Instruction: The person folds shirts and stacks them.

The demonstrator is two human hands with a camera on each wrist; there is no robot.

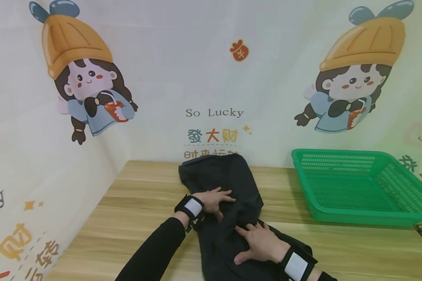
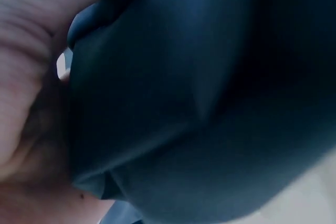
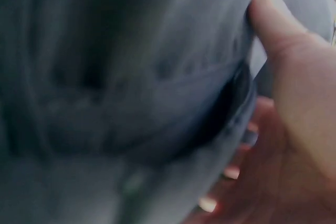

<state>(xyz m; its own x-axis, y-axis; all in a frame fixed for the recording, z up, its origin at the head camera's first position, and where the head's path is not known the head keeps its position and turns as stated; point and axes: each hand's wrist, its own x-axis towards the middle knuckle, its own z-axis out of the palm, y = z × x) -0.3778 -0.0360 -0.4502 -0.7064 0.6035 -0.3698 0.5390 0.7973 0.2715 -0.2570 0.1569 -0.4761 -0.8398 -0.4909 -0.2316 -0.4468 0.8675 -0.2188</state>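
Note:
A black piece of clothing (image 1: 223, 173) lies loosely bunched across the wooden table, running from the back wall towards the front edge. My left hand (image 1: 213, 201) rests on its middle with fingers spread. Nearer the front, my right hand (image 1: 261, 242) lies on the fabric, fingers spread and thumb apart. Up close in the left wrist view, the dark cloth (image 2: 157, 103) hangs in smooth folds beside the thumb and palm. The right wrist view has the cloth (image 3: 105, 129) blurred, with a seam or fold opening near the hand.
A green plastic basket (image 1: 344, 220) with perforated walls stands at the right on the wooden table (image 1: 140, 199). Behind and to the left rises a pale printed backdrop (image 1: 183, 70) with cartoon figures. A black strap with a white patch (image 1: 193, 207) circles the left wrist.

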